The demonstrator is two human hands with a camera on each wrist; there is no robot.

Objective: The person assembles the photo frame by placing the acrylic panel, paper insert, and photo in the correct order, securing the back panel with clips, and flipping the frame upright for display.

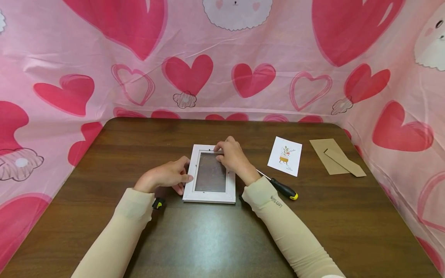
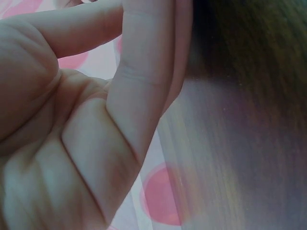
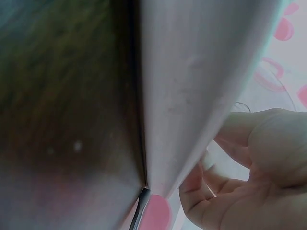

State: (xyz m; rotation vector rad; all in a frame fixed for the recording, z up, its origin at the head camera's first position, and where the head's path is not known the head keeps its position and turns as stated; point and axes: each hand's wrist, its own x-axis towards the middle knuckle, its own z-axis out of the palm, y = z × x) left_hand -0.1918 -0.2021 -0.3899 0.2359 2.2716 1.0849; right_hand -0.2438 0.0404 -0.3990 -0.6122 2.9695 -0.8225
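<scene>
A white picture frame [image 1: 189, 186] lies on the dark wooden table, with a clear pane [image 1: 211, 173] inside its rim. Small dark tabs stand on the frame's inner edges. Along the frame's left side my left hand [image 1: 170, 174] grips it, thumb on top and the other fingers at the outer edge. My right hand [image 1: 234, 155] reaches over the upper right corner, its fingertips touching near the inner rim and the pane. In the right wrist view, bent fingers [image 3: 194, 196] show beyond the frame's pale side; whether they pinch anything is hidden.
A black and yellow screwdriver [image 1: 283, 189] lies right of the frame, its shaft partly behind my right wrist. Farther right are a printed card [image 1: 285, 156] and a brown backing board [image 1: 325, 158] with its stand strip [image 1: 349, 166]. Pink heart-patterned cloth [image 1: 222, 88] surrounds the table.
</scene>
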